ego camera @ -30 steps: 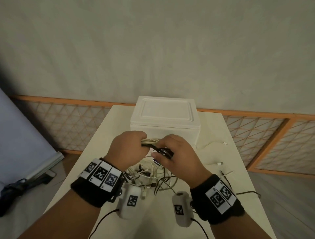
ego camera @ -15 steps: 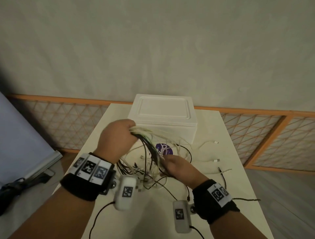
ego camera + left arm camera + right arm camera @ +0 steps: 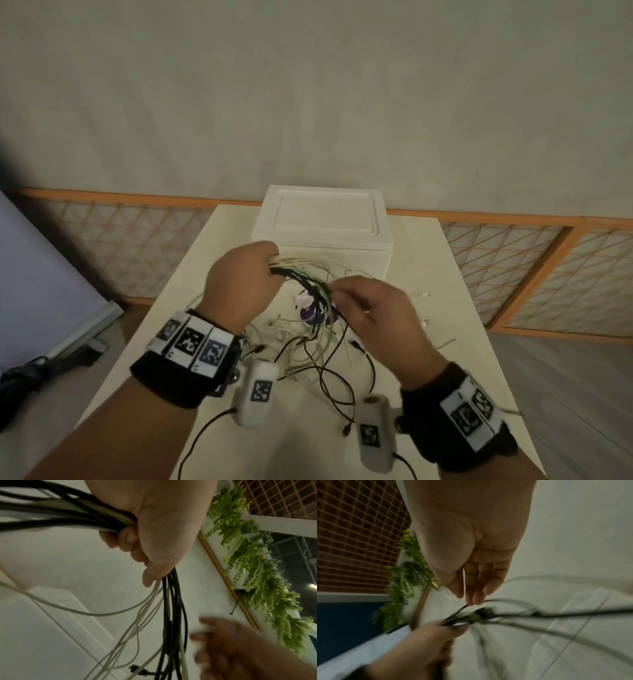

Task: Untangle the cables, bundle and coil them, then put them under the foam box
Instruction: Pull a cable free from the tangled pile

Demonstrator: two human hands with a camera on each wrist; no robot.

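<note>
Just in front of the foam box [image 3: 320,226], the left hand [image 3: 239,281] grips a fistful of black and white cables [image 3: 301,277] above the table [image 3: 442,274]. Nearer than the box, the right hand [image 3: 373,311] has straight, relaxed fingers touching the strands. Beneath them lies a purple round label [image 3: 317,313] whose white writing is unreadable.

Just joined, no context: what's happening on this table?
A person is sorting tangled cables. The left hand grips a bunch of black and white cables above the table; the right hand reaches in with straight fingers, holding nothing. Loose ends trail on the table, uncoiled. The foam box sits behind.
</note>
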